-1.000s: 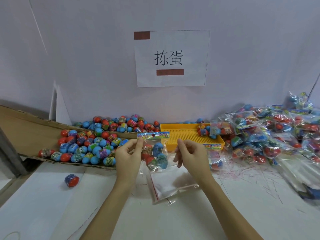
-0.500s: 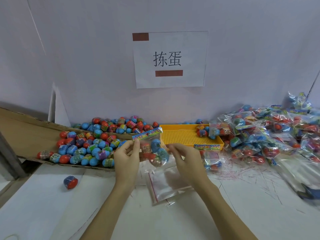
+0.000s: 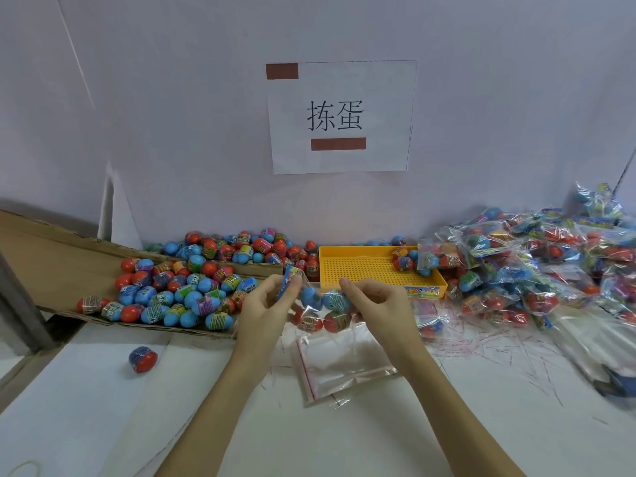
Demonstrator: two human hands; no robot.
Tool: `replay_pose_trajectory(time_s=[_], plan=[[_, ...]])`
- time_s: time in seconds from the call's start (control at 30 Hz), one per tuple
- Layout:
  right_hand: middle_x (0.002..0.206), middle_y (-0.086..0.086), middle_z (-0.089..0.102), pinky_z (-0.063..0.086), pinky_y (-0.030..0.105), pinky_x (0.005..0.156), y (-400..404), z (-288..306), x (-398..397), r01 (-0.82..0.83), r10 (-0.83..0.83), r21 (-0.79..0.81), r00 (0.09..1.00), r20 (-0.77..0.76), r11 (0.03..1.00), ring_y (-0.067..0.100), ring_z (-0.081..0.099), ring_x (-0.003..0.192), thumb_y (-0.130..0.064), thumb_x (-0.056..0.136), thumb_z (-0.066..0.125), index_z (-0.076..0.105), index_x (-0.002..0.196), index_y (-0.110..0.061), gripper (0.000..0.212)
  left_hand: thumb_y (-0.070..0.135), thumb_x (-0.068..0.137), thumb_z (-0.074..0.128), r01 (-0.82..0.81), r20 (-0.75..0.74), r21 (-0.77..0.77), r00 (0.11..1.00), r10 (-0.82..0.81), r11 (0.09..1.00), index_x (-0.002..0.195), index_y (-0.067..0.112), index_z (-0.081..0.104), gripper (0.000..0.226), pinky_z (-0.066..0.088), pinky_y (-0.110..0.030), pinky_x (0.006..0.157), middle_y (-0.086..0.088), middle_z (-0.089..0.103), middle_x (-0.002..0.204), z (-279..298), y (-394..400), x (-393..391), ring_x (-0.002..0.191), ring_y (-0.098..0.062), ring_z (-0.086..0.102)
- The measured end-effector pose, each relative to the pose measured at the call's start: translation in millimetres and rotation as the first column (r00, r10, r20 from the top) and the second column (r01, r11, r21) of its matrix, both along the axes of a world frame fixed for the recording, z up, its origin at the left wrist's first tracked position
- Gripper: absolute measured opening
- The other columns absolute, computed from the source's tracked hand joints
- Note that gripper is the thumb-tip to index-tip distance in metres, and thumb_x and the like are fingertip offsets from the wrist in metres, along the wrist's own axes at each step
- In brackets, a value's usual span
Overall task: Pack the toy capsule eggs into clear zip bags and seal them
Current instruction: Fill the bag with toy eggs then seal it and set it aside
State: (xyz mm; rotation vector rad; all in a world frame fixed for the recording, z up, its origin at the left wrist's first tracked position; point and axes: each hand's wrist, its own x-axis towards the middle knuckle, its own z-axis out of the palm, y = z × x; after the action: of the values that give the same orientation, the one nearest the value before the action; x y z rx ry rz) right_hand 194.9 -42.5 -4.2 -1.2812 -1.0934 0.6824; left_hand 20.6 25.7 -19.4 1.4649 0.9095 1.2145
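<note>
At the centre of the head view, both hands hold one clear zip bag filled with blue and red capsule eggs just above the white tabletop. The left hand pinches the bag's printed top strip between thumb and fingertips at the bag's 10 o'clock corner; the right hand has its fingers curled round the bag's 3 o'clock edge. The bag hangs tilted between them, the eggs bunched at its lower part.

Directly below, at 6 o'clock from the held bag, a flat empty clear zip bag with a red seal line lies on the tabletop. At 9 o'clock, a heap of loose blue and red plastic capsule eggs sits on a flattened brown cardboard sheet — more of them are piled against the wall behind it. One lone red and blue capsule egg rests apart at 8 o'clock.

At 1 o'clock stands a yellow perforated plastic tray with a couple of eggs in its far right corner. At 3 o'clock — spreading to the frame's edge — lies a heap of filled clear bags. A white paper sign with two printed characters hangs on the wall at 12 o'clock.
</note>
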Motion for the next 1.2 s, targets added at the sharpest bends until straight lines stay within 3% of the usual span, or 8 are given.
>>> replay_pose_trajectory(time_s=[0.27, 0.43, 0.53, 0.7, 0.83, 0.93, 1.1, 1.2], plan=[[0.081, 0.002, 0.079, 0.061, 0.029, 0.069, 3, 1, -11, 0.119, -0.125, -0.042, 0.971, -0.206, 0.992, 0.017, 0.076, 0.078, -0.034, 0.088, 0.076, 0.083, 0.084, -0.018, 0.017, 0.03, 0.103, 0.06, -0.149, -0.039, 0.171, 0.987, 0.158, 0.974, 0.086, 0.017, 0.065, 0.021, 0.053, -0.044, 0.07, -0.009, 0.063, 0.077, -3, -3, 6, 0.074, -0.027, 0.06], [0.079, 0.009, 0.075, 0.061, 0.033, 0.074, 3, -3, -15, 0.061, -0.103, -0.128, 0.932, -0.347, 0.99, 0.017, 0.069, 0.072, -0.037, 0.09, 0.072, 0.082, 0.083, -0.015, 0.025, 0.034, 0.105, 0.049, -0.143, -0.257, 0.448, 0.925, 0.281, 0.882, 0.089, 0.02, 0.05, 0.021, 0.039, -0.019, 0.045, 0.005, 0.05, 0.063, -8, -8, 8, 0.054, -0.008, 0.053], [0.079, 0.011, 0.075, 0.059, 0.044, 0.08, 6, -4, -13, 0.087, -0.141, -0.182, 0.941, -0.306, 0.979, 0.023, 0.068, 0.073, -0.035, 0.096, 0.069, 0.078, 0.084, -0.01, 0.03, 0.029, 0.107, 0.049, -0.088, -0.277, 0.428, 0.935, 0.223, 0.899, 0.093, 0.022, 0.051, 0.016, 0.037, -0.015, 0.045, 0.011, 0.052, 0.063, -9, -9, 10, 0.055, -0.005, 0.053], [0.065, 0.01, 0.066, 0.053, 0.031, 0.051, 7, -6, -18, 0.194, -0.226, -0.161, 0.951, -0.213, 0.968, 0.017, 0.062, 0.051, -0.032, 0.103, 0.058, 0.063, 0.08, 0.002, 0.041, 0.029, 0.108, 0.044, -0.037, -0.239, 0.398, 0.96, 0.143, 0.917, 0.099, 0.035, 0.048, 0.012, 0.051, -0.042, 0.052, 0.006, 0.06, 0.081, -5, -16, 15, 0.066, -0.022, 0.061], [0.084, 0.012, 0.075, 0.061, 0.028, 0.066, 6, -2, -19, -0.005, -0.04, -0.153, 0.955, -0.293, 0.988, 0.021, 0.073, 0.073, -0.051, 0.1, 0.052, 0.072, 0.098, -0.004, 0.051, 0.022, 0.11, 0.042, -0.113, -0.208, 0.418, 0.954, 0.215, 0.901, 0.115, 0.023, 0.052, 0.012, 0.041, -0.012, 0.047, 0.011, 0.054, 0.071, -4, -15, 13, 0.062, 0.002, 0.058], [0.095, 0.005, 0.078, 0.061, 0.031, 0.082, 4, 0, -17, -0.112, 0.067, -0.136, 0.952, -0.298, 0.984, 0.024, 0.075, 0.092, -0.045, 0.096, 0.064, 0.074, 0.109, -0.014, 0.035, 0.02, 0.11, 0.041, -0.134, -0.2, 0.42, 0.951, 0.235, 0.898, 0.112, 0.02, 0.054, 0.013, 0.038, -0.009, 0.049, 0.013, 0.05, 0.072, -3, -10, 8, 0.059, 0.005, 0.054], [0.087, 0.002, 0.075, 0.055, 0.023, 0.066, 1, 1, -14, -0.123, 0.104, -0.098, 0.978, -0.179, 0.988, 0.014, 0.071, 0.078, -0.03, 0.097, 0.068, 0.073, 0.098, -0.021, 0.01, 0.017, 0.097, 0.042, -0.13, -0.151, 0.239, 0.974, 0.169, 0.962, 0.11, 0.021, 0.062, 0.024, 0.049, -0.026, 0.072, 0.004, 0.066, 0.092, -1, -8, 5, 0.084, -0.013, 0.063], [0.089, 0.01, 0.074, 0.051, 0.018, 0.062, -2, 2, -14, -0.22, 0.22, -0.127, 0.975, -0.015, 0.967, 0.012, 0.069, 0.077, -0.033, 0.097, 0.068, 0.073, 0.1, -0.029, 0.007, 0.025, 0.093, 0.044, 0.088, -0.142, 0.141, 0.988, -0.068, 0.986, 0.107, 0.018, 0.072, 0.032, 0.051, -0.021, 0.079, 0.005, 0.072, 0.098, 2, -3, -2, 0.095, -0.01, 0.065]])
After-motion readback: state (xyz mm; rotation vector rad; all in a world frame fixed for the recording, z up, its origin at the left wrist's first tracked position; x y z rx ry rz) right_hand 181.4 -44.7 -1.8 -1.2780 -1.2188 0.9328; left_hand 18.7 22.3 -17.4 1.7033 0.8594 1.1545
